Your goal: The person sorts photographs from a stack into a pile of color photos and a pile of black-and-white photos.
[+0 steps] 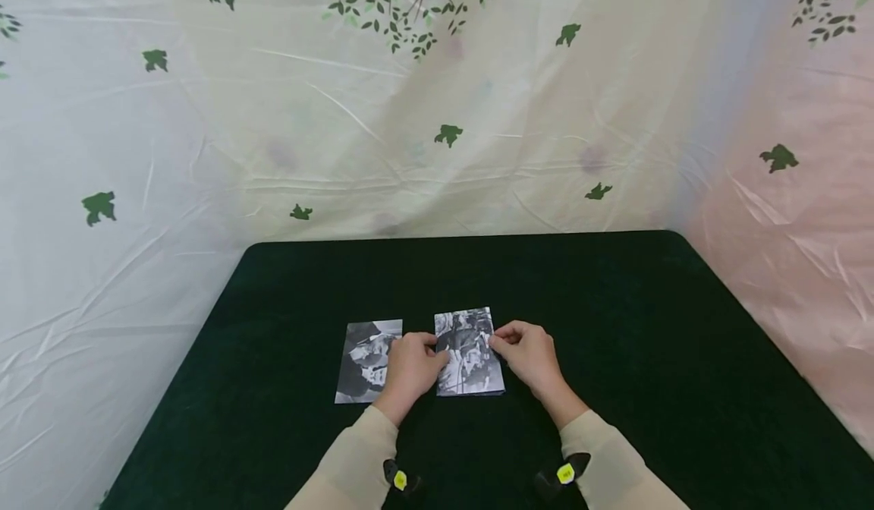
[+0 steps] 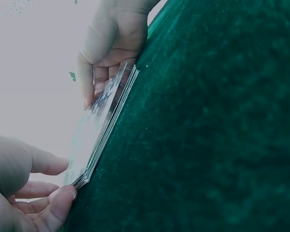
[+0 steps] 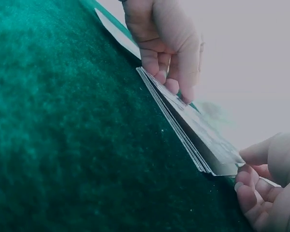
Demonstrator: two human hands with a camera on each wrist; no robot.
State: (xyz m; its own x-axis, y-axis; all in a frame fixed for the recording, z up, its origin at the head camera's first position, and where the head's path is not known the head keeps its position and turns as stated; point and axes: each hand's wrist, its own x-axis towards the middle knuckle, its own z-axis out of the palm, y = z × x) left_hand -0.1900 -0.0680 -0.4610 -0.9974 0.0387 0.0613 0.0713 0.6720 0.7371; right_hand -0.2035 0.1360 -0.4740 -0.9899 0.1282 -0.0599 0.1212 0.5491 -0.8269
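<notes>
A stack of black-and-white photo prints (image 1: 467,366) lies on dark green cloth between the two hands. My right hand (image 1: 529,354) pinches the top photo (image 3: 203,133) at its right edge. That edge is raised, and a wedge-shaped gap shows beneath it in the right wrist view. With thumb and fingers, my left hand (image 1: 413,366) grips the stack's left edge; its thumb overlaps the top photo in the head view. The lower prints (image 2: 113,123) lie layered flat together. Left of the stack lies another black-and-white photo (image 1: 355,369), its right part hidden behind the left hand.
Dark green cloth (image 1: 614,305) covers the table, which has rounded far corners. Pale hanging sheets (image 1: 369,115) with green leaf prints enclose the back and sides. Each sleeved forearm has a black strap with a yellow tag (image 1: 400,480) at the wrist.
</notes>
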